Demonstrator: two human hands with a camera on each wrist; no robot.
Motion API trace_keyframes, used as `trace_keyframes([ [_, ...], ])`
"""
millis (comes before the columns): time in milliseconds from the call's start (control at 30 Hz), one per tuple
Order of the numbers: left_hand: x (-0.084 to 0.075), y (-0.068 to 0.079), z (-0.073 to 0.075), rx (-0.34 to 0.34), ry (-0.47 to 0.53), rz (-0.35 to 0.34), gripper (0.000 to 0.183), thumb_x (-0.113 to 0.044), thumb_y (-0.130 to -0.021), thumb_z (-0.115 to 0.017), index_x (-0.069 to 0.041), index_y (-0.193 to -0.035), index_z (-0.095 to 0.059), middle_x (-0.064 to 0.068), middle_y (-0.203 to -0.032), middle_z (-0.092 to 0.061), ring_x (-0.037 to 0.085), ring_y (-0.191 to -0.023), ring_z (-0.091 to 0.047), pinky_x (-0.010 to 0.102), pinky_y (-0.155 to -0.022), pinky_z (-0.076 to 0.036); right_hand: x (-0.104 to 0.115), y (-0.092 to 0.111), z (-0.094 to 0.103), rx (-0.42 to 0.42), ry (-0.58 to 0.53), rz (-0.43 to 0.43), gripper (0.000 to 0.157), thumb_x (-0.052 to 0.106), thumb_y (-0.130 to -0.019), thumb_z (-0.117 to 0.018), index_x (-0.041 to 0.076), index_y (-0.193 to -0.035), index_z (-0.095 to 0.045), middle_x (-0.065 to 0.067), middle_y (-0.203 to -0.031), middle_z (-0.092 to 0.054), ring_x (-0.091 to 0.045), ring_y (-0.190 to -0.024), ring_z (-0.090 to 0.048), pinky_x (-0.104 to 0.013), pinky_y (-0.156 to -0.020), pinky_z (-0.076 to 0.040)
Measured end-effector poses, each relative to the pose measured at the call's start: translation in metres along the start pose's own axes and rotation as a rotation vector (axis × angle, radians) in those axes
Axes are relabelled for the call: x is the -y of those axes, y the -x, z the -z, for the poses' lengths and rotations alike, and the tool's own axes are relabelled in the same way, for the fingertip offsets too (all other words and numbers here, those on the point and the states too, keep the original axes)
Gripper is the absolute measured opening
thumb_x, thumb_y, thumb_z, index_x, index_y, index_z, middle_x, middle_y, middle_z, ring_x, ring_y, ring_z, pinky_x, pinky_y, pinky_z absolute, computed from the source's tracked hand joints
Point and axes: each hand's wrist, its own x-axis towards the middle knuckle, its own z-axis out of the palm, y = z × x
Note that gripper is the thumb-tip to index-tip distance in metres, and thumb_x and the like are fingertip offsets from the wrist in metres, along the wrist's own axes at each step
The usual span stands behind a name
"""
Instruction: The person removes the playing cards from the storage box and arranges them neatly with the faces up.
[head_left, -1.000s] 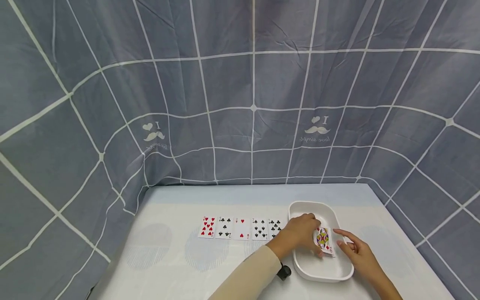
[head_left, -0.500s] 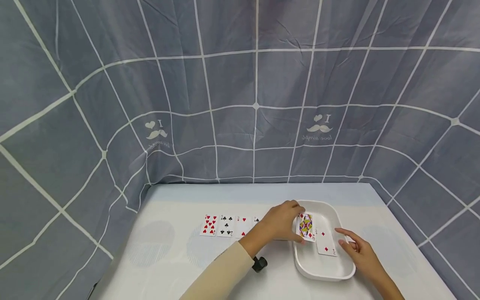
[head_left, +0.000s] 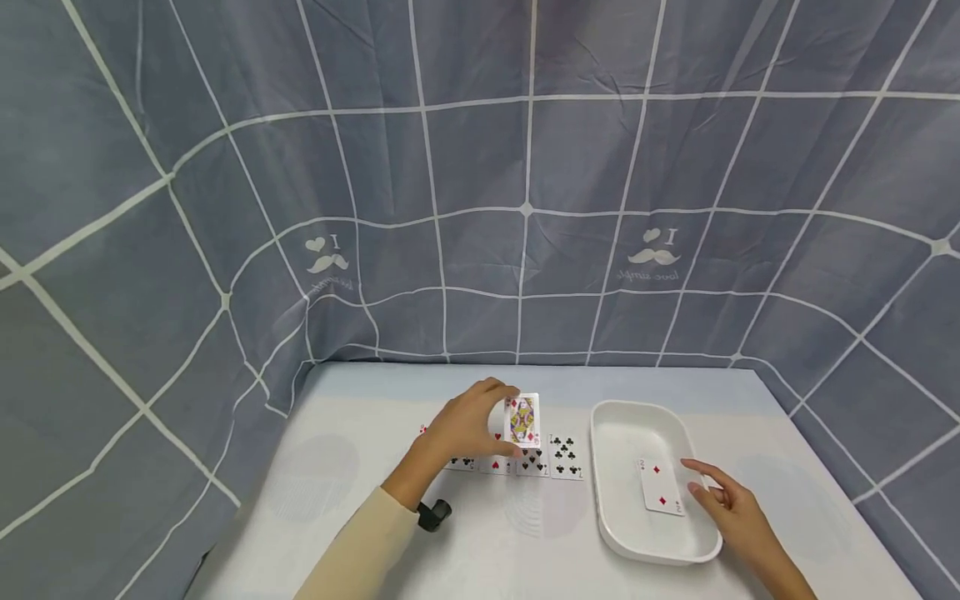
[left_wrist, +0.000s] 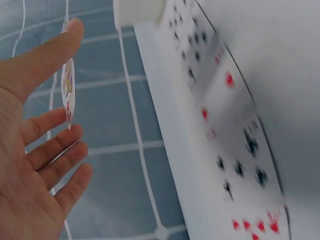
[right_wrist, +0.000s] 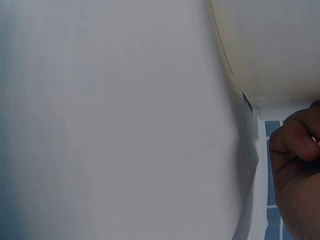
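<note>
My left hand (head_left: 465, 425) pinches a face card of diamonds (head_left: 522, 420) by its top and bottom edges, thumb below and fingers above. The left wrist view shows this card nearly edge-on. In the head view it overlaps a row of playing cards, where the seven of spades (head_left: 533, 465) and seven of clubs (head_left: 566, 457) show on the right. The hand covers much of the row's left part. My right hand (head_left: 735, 508) stays at the right rim of a white tray (head_left: 630, 542), index finger extended and thumb apart from it. In the tray lies a two of diamonds (head_left: 661, 487).
A white cloth with pale printed circles covers the table (head_left: 465, 567). A grey curtain (head_left: 480, 167) with white lines hangs behind and on both sides. A black device (head_left: 435, 515) sits at my left wrist.
My left hand has lifted the face card out of the tray and carried it left over the row, exposing the two of diamonds. The right hand has stayed by the tray's rim.
</note>
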Motion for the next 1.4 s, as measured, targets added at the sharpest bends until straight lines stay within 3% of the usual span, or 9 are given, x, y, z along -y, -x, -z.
trace_keyframes([
  [200,0.047,0.026,0.014,-0.013,0.018,0.09,0.091,-0.05,-0.073,-0.091,-0.03,-0.151,-0.05,0.0,-0.148,-0.054,0.026,-0.136,-0.053,0.06,-0.099,-0.052,0.003,0.0,-0.001,-0.01,0.002,0.018,0.04,0.022,-0.106,-0.06,0.006,-0.142,-0.055,0.001,-0.059,-0.05,-0.009,-0.048,-0.051,-0.028,-0.044,-0.047],
  [433,0.086,0.053,0.024,-0.027,0.017,0.177,0.087,-0.04,-0.074,-0.092,-0.025,-0.15,-0.052,0.002,-0.148,-0.053,0.027,-0.138,-0.052,0.061,-0.099,-0.051,0.004,0.0,-0.003,-0.005,0.011,0.011,0.041,0.022,-0.106,-0.059,0.005,-0.143,-0.054,0.002,-0.059,-0.053,-0.008,-0.048,-0.053,-0.028,-0.044,-0.049],
  [667,0.118,0.079,0.025,0.008,0.018,0.22,0.086,-0.029,-0.076,-0.092,-0.018,-0.151,-0.052,0.007,-0.15,-0.052,0.034,-0.141,-0.048,0.065,-0.102,-0.048,0.004,-0.001,-0.002,-0.003,0.022,0.006,0.042,0.023,-0.106,-0.06,0.007,-0.144,-0.055,0.0,-0.059,-0.052,-0.008,-0.048,-0.05,-0.027,-0.044,-0.046],
  [867,0.147,0.095,0.017,0.049,0.029,0.241,0.088,-0.025,-0.075,-0.092,-0.013,-0.151,-0.051,0.014,-0.147,-0.052,0.04,-0.138,-0.048,0.064,-0.105,-0.046,0.004,-0.001,-0.001,-0.004,0.012,0.016,0.042,0.022,-0.105,-0.061,0.006,-0.143,-0.055,0.0,-0.059,-0.051,-0.007,-0.048,-0.049,-0.027,-0.043,-0.045],
  [1167,0.171,0.105,0.011,0.128,0.098,0.347,0.086,-0.024,-0.076,-0.089,-0.017,-0.153,-0.05,0.017,-0.146,-0.05,0.042,-0.137,-0.045,0.066,-0.109,-0.042,0.006,-0.001,0.0,0.012,-0.004,-0.011,0.043,0.023,-0.106,-0.059,0.006,-0.145,-0.053,0.0,-0.06,-0.053,-0.009,-0.047,-0.052,-0.028,-0.044,-0.048],
  [1400,0.165,0.096,0.018,0.204,0.068,0.393,0.084,-0.024,-0.074,-0.091,-0.02,-0.149,-0.055,0.015,-0.144,-0.048,0.041,-0.135,-0.043,0.068,-0.105,-0.043,0.006,-0.001,0.001,0.011,-0.005,-0.001,0.042,0.022,-0.106,-0.06,0.006,-0.144,-0.054,0.001,-0.059,-0.051,-0.008,-0.047,-0.05,-0.028,-0.044,-0.047],
])
